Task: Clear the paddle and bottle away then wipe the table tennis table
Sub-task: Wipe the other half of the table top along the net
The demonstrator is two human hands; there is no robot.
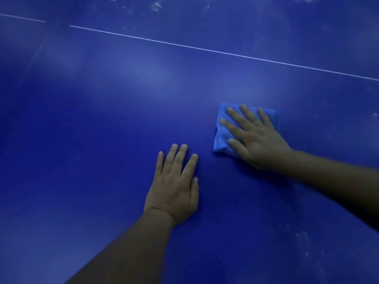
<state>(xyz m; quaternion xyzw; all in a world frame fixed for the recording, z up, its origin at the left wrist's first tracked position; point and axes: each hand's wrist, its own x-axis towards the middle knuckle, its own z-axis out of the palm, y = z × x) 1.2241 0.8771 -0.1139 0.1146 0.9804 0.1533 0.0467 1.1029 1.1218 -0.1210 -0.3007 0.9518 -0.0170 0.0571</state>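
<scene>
The blue table tennis table (102,119) fills the whole view. A folded blue cloth (222,136) lies flat on it right of centre. My right hand (252,140) presses down on the cloth with straight, spread fingers. My left hand (176,187) rests flat on the bare table surface just left of and below the cloth, fingers straight. No paddle or bottle is in view.
A thin white line (205,49) runs across the table from upper left to right. Whitish specks and smudges (156,6) mark the far surface, and more specks (301,234) lie at the lower right.
</scene>
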